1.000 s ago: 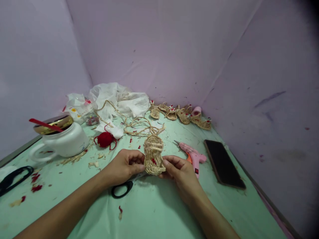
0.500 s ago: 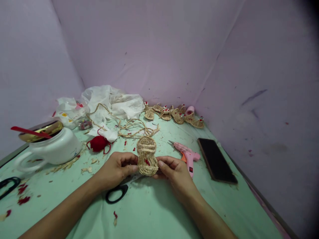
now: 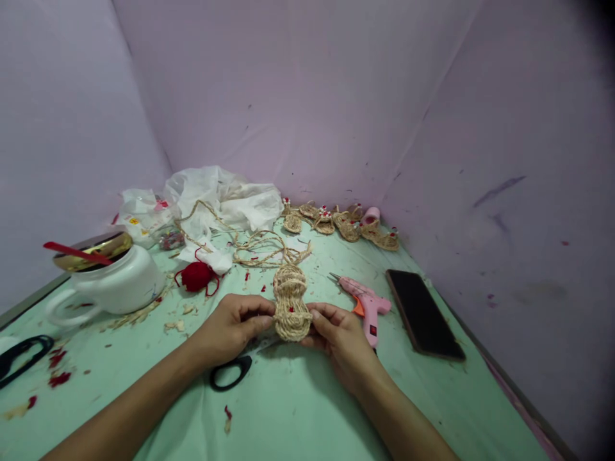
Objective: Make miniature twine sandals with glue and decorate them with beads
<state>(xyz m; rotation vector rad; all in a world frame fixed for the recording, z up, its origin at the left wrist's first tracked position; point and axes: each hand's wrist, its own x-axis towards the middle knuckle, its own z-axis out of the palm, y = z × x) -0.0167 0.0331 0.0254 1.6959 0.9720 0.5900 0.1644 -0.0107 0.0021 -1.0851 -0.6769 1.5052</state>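
Note:
A small slipper (image 3: 292,304) of coiled, braided straw rope is held between my two hands, just above the table. It has two raised rope bands across it and a spot of red at its middle. My left hand (image 3: 237,325) pinches its left edge near the lower end, thumb against fingers. On the opposite edge my right hand (image 3: 336,330) pinches it in the same way, some fingertips hidden behind it. Under my left hand a black scissor handle (image 3: 230,373) pokes out; the blades are mostly hidden.
A pink glue gun (image 3: 368,304) and a phone (image 3: 425,314) lie at right. Left are a red yarn ball (image 3: 196,276), a white teapot-like mug (image 3: 120,282) and another black handle (image 3: 26,358). Behind lie straw rope (image 3: 262,250), a plastic bag (image 3: 221,195) and several straw slippers (image 3: 346,225).
The slipper has tipped flatter, so its bands stand out more in profile. Both hands keep their hold. The whole view has shifted slightly, with things now a little further right.

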